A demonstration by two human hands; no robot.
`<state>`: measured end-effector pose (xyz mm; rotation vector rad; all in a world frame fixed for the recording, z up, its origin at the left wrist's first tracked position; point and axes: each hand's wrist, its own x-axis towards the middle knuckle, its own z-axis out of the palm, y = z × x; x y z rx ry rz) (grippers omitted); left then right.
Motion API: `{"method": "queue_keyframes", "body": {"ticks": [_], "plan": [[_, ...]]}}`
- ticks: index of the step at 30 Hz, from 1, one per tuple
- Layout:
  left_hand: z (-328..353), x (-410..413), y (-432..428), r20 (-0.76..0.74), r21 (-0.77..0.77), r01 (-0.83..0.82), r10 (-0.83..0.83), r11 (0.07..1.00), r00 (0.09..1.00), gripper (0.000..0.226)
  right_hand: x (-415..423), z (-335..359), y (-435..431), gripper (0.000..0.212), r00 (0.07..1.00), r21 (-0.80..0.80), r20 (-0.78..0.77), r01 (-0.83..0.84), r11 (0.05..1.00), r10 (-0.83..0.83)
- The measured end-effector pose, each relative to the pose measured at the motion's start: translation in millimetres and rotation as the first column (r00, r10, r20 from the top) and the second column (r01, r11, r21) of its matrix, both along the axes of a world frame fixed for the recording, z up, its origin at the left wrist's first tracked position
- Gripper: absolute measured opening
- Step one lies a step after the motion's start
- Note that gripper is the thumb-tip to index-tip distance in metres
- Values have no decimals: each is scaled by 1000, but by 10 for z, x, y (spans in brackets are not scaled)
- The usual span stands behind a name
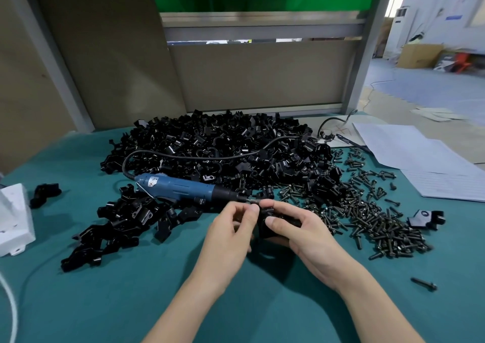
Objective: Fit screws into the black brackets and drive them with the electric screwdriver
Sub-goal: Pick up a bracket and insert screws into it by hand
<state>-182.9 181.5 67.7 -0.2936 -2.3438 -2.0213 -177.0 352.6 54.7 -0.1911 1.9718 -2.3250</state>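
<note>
Two hands meet over one black bracket (265, 234), held just above the teal table cover (105, 290) at the centre. The right hand (301, 234) grips it with curled fingers, thumb on its near face. The left hand (231, 235) pinches at its top edge with thumb and forefinger; whether a screw sits between those fingertips cannot be told.

One blue electric screwdriver (181, 185) lies just behind the hands, its bit pointing at them and its single black cable (199, 156) looping over the big heap of brackets (223, 143), too many to count. A second, smaller heap (123, 222) lies to the left. Uncounted dark screws (367, 214) spread out on the right, with one lone screw (423, 284) well apart. Two stray brackets lie at the far left (44, 192) and far right (426, 219). White paper sheets (420, 159) lie beyond.
</note>
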Motion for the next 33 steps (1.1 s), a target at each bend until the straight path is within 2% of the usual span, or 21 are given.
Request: {"method": "queue_keyframes", "body": {"ticks": [2, 5, 8, 9, 10, 11, 12, 13, 15, 18, 24, 25, 26, 28, 29, 31, 33], "plan": [[-12, -5, -12, -18, -56, -3, 2, 998, 1000, 18, 5, 11, -3, 41, 1000, 6, 3, 1, 1000, -1], [16, -10, 4, -37, -18, 12, -12, 1000, 999, 8, 9, 28, -11, 39, 1000, -27, 8, 1, 1000, -1], [44, -14, -4, -42, 15, -10, 10, 1000, 999, 13, -17, 56, 0, 31, 998, -163, 12, 64, 985, -63], [44, -5, -22, -76, -45, -41, 37, 998, 996, 10, -28, 74, 20, 27, 994, -225, 19, 107, 969, -105], [31, -8, -55, -158, -191, -88, 58, 978, 986, 5, -41, 90, 46, 26, 988, -285, 31, 153, 946, -151], [17, -10, -85, -283, -386, -149, 37, 910, 958, 2, -52, 101, 80, 27, 980, -340, 50, 197, 919, -192], [7, -7, -106, -391, -557, -204, -37, 805, 920, 6, -62, 108, 118, 28, 972, -390, 72, 233, 891, -223], [-11, -8, -122, -443, -671, -237, -124, 703, 888, 12, -68, 111, 152, 29, 966, -432, 92, 256, 865, -240], [-25, -11, -140, -424, -783, -238, -212, 574, 881, 27, -73, 106, 192, 28, 961, -489, 124, 275, 828, -246], [-51, -13, -158, -420, -826, -250, -256, 505, 871, 29, -77, 105, 188, 33, 959, -516, 155, 282, 809, -236], [-61, -2, -131, -412, -838, -236, -287, 492, 865, 25, -73, 117, 163, 43, 961, -515, 176, 274, 812, -213], [-63, 3, -122, -412, -824, -223, -282, 521, 866, 23, -70, 116, 163, 42, 962, -521, 180, 271, 809, -207], [-60, 15, -108, -411, -775, -198, -241, 600, 879, 18, -67, 113, 159, 40, 962, -530, 184, 268, 804, -200], [-17, 40, -55, -347, -578, -131, -98, 806, 933, 9, -63, 109, 148, 33, 964, -536, 190, 259, 804, -184], [-13, 48, -31, -298, -466, -98, -52, 879, 953, 8, -61, 106, 136, 31, 965, -524, 191, 253, 813, -177], [-13, 63, 13, -300, -361, -78, -36, 929, 953, 11, -62, 102, 119, 29, 970, -488, 181, 234, 841, -165], [-25, 74, 31, -323, -347, -71, -48, 935, 945, 12, -62, 100, 108, 29, 975, -466, 163, 213, 859, -153]]}}
